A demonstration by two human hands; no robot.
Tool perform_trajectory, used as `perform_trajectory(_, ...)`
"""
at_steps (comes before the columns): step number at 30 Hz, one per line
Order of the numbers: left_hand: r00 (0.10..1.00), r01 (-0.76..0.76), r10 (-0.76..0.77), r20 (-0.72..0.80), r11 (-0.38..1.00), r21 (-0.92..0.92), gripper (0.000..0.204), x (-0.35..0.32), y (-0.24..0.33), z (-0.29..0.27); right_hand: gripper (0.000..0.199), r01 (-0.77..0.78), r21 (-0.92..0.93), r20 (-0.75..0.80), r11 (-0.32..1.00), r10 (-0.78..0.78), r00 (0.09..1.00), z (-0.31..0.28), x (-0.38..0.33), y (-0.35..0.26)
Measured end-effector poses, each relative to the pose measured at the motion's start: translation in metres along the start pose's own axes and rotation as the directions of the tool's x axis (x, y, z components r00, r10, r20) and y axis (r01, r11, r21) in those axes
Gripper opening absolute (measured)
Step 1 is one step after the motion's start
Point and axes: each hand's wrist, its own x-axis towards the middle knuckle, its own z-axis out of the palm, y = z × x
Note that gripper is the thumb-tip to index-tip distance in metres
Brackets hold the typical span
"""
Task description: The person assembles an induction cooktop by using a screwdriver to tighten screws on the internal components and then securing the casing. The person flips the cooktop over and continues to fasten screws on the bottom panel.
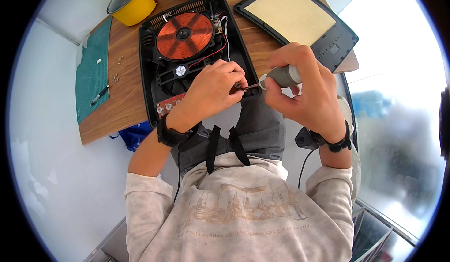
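An opened induction cooker base (146, 74) lies on the table, its round copper coil (185, 36) exposed. My left hand (213, 86) reaches over the near side of the base, fingers curled and closed on the right end of a narrow brown circuit board (165, 108). The middle of that board is hidden under the hand. In my right hand (307, 91) is a grey, thick-handled screwdriver (283, 76), held nearly level. Its thin shaft points left, and the tip meets the board's right end beside my left fingertips, near the base's near right corner.
At the back right lies the cooker's black top cover (300, 15), inner side up. A green cutting mat (93, 74) with a black pen (100, 95) is on the left. Small screws (116, 78) lie on the wooden table (124, 107). A yellow pot (136, 8) stands at the back left.
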Motion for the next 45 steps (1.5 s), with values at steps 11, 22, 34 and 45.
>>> perform_trajectory(11,1.0,-0.001,0.001,-0.006,1.0,-0.01,0.007,0.001,-0.004,0.005,0.032,-0.121,0.068,-0.025,0.99,0.123,0.992,-0.002,-0.006,-0.003)
perform_trajectory(22,0.999,0.037,-0.037,0.035,0.999,-0.008,0.011,0.001,0.0,0.001,0.031,-0.031,0.1,-0.03,0.995,0.034,0.999,-0.001,-0.007,0.0)
perform_trajectory(34,0.997,0.051,-0.05,0.055,0.998,-0.034,0.012,0.002,0.0,-0.001,0.031,0.02,0.13,-0.004,0.991,-0.019,1.0,-0.004,-0.006,0.003)
perform_trajectory(45,1.0,0.019,-0.019,-0.005,1.0,-0.024,0.007,0.001,-0.003,0.004,0.036,0.029,0.042,0.133,0.999,-0.034,0.991,-0.014,-0.001,0.0)
